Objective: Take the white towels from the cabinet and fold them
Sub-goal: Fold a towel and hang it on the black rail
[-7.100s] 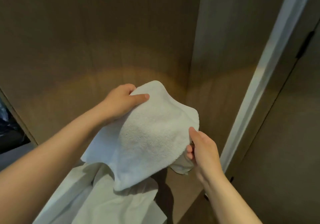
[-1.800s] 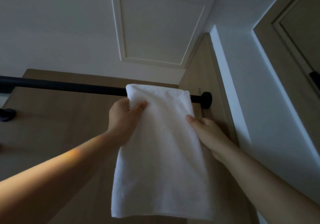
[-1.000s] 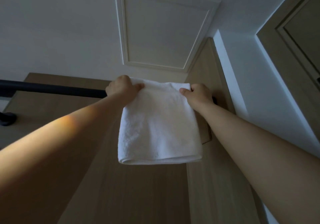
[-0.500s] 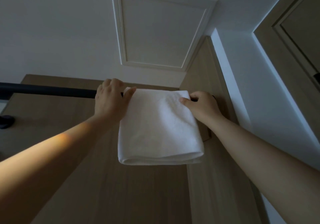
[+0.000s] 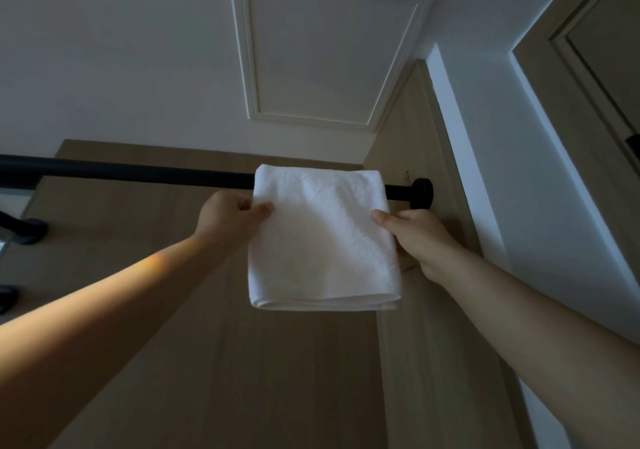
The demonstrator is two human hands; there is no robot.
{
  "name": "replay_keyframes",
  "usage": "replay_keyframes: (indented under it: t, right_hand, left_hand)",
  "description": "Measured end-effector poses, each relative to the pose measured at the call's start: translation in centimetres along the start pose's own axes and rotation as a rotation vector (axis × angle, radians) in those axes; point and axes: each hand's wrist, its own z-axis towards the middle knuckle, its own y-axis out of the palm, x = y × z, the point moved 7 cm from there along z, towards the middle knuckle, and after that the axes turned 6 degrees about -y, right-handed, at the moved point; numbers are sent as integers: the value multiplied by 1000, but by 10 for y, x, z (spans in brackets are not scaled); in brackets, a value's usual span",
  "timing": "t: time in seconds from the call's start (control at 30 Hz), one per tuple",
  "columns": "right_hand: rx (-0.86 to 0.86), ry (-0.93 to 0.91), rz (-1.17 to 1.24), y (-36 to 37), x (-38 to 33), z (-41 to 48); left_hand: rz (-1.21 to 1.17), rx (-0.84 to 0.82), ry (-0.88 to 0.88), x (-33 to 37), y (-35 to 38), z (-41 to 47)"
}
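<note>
Both arms raised to frame centre: left hand [image 5: 230, 214] and right hand [image 5: 417, 235] w/ fingers pinched on side edges of folded towel [image 5: 322, 240] draped over black rod [image 5: 138, 174].

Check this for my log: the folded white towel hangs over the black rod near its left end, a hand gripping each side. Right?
Not quite. In the head view the towel hangs over the rod near its right end, close to the round wall mount. The rest holds: it is folded, with the left hand and right hand gripping its sides.
</note>
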Motion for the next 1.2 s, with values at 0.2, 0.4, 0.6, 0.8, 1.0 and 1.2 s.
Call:
replay_keyframes:
  t: [0.2, 0.4, 0.6, 0.8, 1.0, 1.2]
  right_hand:
    - [162, -204, -62, -14, -40, 22]
    - [231, -282, -208, -5, -46, 48]
    - [271, -267, -312, 7, -14, 47]
    - [275, -301, -287, 11, -6, 33]
    - [155, -158, -140, 15, 11, 2]
    - [29, -125, -16, 20, 34, -32]
  left_hand:
    - [117, 182, 123, 43, -15, 25]
    - [244, 189, 145, 54, -11, 46]
    - [146, 196, 132, 17, 3, 28]
    - [17, 68, 78, -2, 15, 12]
    - [-302, -323, -227, -52, 42, -18]
    - [-535, -541, -371, -65, 67, -44]
